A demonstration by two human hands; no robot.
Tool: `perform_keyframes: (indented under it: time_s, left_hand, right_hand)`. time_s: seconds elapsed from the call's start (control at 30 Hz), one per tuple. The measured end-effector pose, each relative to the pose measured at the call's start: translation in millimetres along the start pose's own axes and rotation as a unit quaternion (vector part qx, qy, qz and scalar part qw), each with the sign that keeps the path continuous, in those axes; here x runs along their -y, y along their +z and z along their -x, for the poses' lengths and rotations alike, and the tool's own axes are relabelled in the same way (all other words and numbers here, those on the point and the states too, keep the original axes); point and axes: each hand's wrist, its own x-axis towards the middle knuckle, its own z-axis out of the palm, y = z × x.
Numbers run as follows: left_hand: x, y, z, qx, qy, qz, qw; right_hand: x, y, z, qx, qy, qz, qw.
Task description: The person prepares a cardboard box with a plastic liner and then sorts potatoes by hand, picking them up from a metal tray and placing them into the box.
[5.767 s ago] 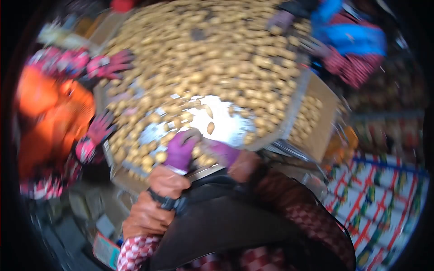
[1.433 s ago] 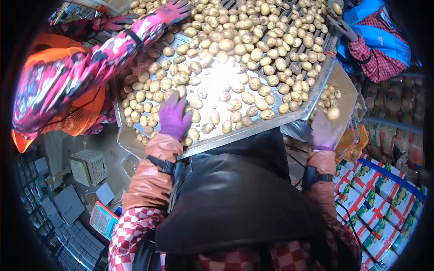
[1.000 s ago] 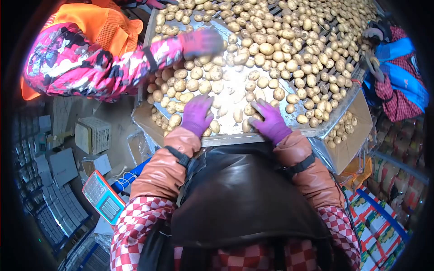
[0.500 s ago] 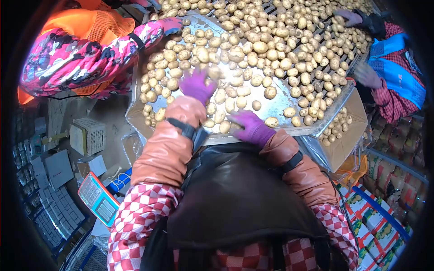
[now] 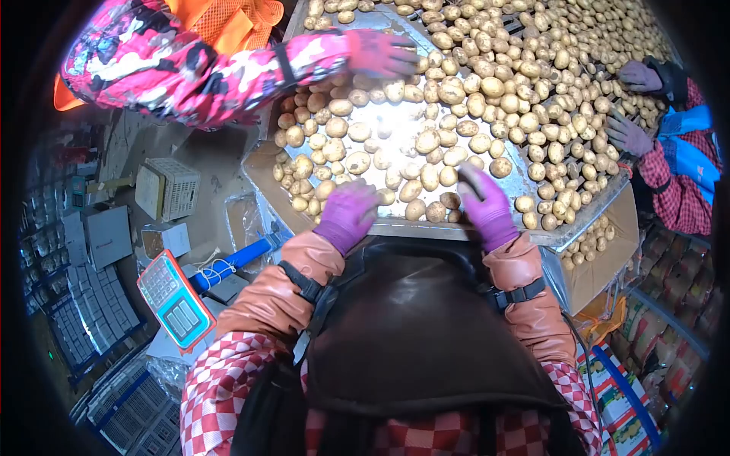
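Many potatoes [image 5: 430, 178] lie spread over a metal sorting table [image 5: 426, 230], with a small group at its near edge between my hands. My left hand [image 5: 349, 213], in a purple glove, rests palm down at that edge, fingers forward, its fingertips beside a potato. Nothing shows in it. In a matching glove, my right hand [image 5: 489, 207] reaches over the edge to the right of the group. Its fingers point forward and left, apart from the thumb, and the dark fingertips are slightly blurred against the potatoes.
A co-worker's gloved hand [image 5: 384, 55] reaches over the potatoes from the left. Another co-worker's hands [image 5: 630, 135] are at the right side. A cardboard box [image 5: 608, 258] with potatoes sits below the right edge. A scale display [image 5: 176, 300] and a white crate [image 5: 181, 188] stand left.
My left hand has drawn back from among the potatoes to the near edge. My right hand has shifted right in view. The left co-worker's hand reaches farther over the table; the view has turned.
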Motion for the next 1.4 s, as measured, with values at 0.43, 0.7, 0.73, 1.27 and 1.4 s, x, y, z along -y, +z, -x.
perform_keyframes:
  time_s: [0.43, 0.7, 0.73, 1.27, 1.4]
  left_hand:
    - [82.5, -27.7, -73.0, 0.077, -0.324, -0.122, 0.935]
    - [-25.8, -49.0, -85.0, 0.043, -0.19, 0.214, 0.957]
    - [-24.3, -41.6, -101.4, -0.001, -0.159, 0.226, 0.961]
    - [39.1, 29.6, -175.4, -0.21, -0.189, 0.289, 0.915]
    - [-81.9, -9.0, -156.2, -0.049, -0.153, 0.475, 0.865]
  right_hand:
    - [-16.4, 35.5, 0.3, 0.202, -0.044, 0.166, 0.964]
    - [23.8, 4.7, 2.4, 0.106, 0.256, -0.507, 0.816]
    - [19.7, 8.2, 2.7, 0.117, 0.255, -0.538, 0.795]
    - [-88.7, -160.5, 107.5, -0.356, 0.118, -0.684, 0.626]
    - [-36.5, -67.5, 49.0, -0.037, 0.146, -0.735, 0.662]
